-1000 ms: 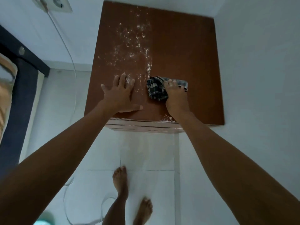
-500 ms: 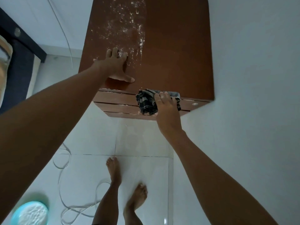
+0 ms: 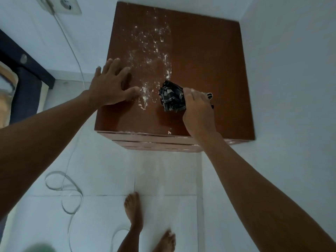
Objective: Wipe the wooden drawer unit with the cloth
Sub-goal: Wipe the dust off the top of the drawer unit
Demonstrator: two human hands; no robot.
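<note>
Your right hand [image 3: 198, 111] grips the bunched dark cloth [image 3: 171, 99] on top of the wooden drawer unit [image 3: 209, 60], near its front edge. Your left hand [image 3: 111, 86] lies flat, fingers spread, on the top just left of white powder [image 3: 151, 50], apart from the cloth.

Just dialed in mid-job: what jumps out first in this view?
White powder is scattered over the left half of the brown drawer unit's top. The right hand grips a dark bunched cloth on the top, just right of the powder. The left hand rests flat near the left edge.
</note>
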